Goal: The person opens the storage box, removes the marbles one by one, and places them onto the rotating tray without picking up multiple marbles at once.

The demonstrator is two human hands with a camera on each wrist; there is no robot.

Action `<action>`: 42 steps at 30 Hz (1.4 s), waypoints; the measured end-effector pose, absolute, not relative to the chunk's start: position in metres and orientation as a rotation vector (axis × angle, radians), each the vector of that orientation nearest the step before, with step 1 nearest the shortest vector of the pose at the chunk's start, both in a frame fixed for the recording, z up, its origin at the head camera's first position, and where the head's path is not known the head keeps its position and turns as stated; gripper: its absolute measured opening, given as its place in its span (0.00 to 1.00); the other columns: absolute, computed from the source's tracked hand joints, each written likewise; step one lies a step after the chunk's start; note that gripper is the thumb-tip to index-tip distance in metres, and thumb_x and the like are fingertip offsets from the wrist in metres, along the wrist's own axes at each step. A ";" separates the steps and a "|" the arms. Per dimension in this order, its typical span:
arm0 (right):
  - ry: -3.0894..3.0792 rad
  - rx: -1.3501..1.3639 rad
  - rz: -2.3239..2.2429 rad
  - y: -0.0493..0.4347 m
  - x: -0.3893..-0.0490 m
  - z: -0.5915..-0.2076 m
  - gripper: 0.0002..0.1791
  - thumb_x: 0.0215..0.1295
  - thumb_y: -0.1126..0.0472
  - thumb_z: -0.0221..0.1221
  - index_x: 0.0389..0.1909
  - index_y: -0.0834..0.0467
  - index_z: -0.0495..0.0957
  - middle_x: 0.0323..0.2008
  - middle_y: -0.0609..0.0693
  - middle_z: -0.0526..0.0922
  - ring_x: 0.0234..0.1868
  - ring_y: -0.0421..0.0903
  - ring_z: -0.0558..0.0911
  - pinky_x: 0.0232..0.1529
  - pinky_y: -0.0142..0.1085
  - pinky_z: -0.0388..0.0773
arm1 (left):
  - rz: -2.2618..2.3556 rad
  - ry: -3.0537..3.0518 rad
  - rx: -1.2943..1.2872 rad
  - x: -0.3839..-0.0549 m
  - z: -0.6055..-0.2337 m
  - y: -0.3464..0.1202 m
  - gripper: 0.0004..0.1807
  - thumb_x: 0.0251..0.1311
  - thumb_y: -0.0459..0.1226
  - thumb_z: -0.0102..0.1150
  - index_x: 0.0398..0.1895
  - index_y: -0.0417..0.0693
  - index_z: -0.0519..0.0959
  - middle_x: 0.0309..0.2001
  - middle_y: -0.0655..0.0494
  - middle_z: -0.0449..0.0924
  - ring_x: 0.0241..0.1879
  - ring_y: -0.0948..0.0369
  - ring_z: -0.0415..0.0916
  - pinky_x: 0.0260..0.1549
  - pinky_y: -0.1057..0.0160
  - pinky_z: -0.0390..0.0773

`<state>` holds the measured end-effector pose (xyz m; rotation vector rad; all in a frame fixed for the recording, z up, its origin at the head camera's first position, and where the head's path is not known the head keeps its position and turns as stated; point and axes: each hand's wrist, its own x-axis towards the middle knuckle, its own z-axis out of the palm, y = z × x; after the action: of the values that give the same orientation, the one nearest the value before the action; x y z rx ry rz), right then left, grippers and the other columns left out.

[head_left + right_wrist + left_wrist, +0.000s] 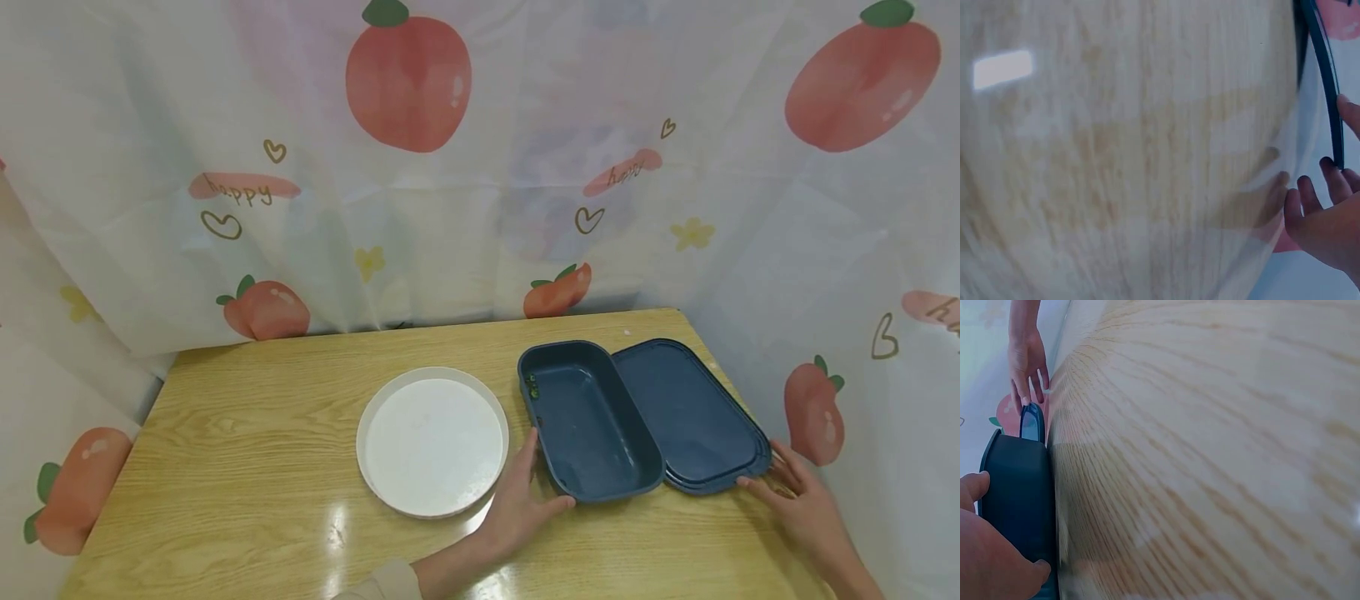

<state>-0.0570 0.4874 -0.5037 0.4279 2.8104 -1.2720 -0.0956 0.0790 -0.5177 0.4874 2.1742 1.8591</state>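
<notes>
A pale cloth printed with red fruit, hearts and the word "happy" is hung behind and at the sides of a wood-grained table. On the table's middle, a round white plate with a raised rim is set, face up, just left of a deep blue container. The container is placed right of the table's middle, its open side up, its long sides slanted toward the near right. By its right side a flat blue lid is seen at the table's right edge, partly covered by the container's rim; whether the two are touching cannot be told. The near left corner of the container is gripped by the left hand, thumb at the near end and fingers against the left side, spread well apart. The lid's near right corner is pinched by the right hand between thumb and fingertips, the other fingers being held apart. Small green bits are seen at the container's left inner wall.
</notes>
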 end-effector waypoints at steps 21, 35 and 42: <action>2.815 0.398 -1.024 0.482 -0.061 -0.504 0.51 0.72 0.46 0.59 0.76 0.72 0.39 0.66 0.84 0.53 0.62 0.82 0.59 0.56 0.68 0.63 | 1.848 2.190 0.478 -0.094 -0.517 0.078 0.57 0.57 0.42 0.72 0.80 0.39 0.42 0.76 0.45 0.55 0.70 0.51 0.61 0.66 0.51 0.63; 2.811 0.386 -1.006 0.482 -0.061 -0.504 0.52 0.72 0.46 0.59 0.75 0.74 0.39 0.67 0.82 0.54 0.64 0.81 0.58 0.58 0.67 0.62 | 1.846 2.207 0.502 -0.095 -0.516 0.079 0.57 0.57 0.42 0.72 0.79 0.37 0.43 0.75 0.43 0.56 0.70 0.49 0.61 0.66 0.52 0.63; 2.788 0.403 -1.119 0.485 -0.062 -0.503 0.49 0.74 0.48 0.57 0.75 0.73 0.39 0.69 0.81 0.51 0.65 0.79 0.57 0.56 0.50 0.72 | 1.830 2.213 0.483 -0.095 -0.516 0.079 0.57 0.56 0.42 0.72 0.79 0.37 0.43 0.76 0.44 0.53 0.71 0.50 0.59 0.67 0.53 0.61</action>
<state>-0.0621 0.4847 -0.5032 0.4030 2.7885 -1.1189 -0.0953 0.0791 -0.5157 0.4827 2.2128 1.8304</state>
